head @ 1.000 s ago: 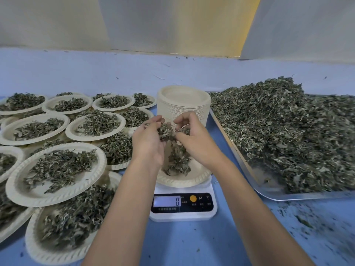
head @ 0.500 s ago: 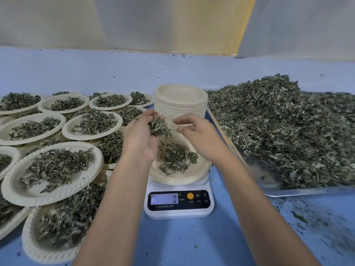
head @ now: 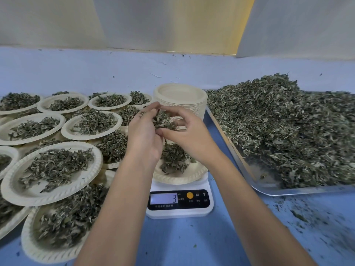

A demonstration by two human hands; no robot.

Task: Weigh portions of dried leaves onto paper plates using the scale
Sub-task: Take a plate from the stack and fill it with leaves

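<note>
Both forearms are showing bare from the lower edge of the frame upward, no sleeves reaching them. The left hand and right hand are wearing no gloves.

My one view sits on the head, looking forward and down, close over the scale, with the table stretching to the wall behind

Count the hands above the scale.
2. The left hand and the right hand meet above the plate on the scale, both holding one clump of leaves. No other hand appears.
</note>
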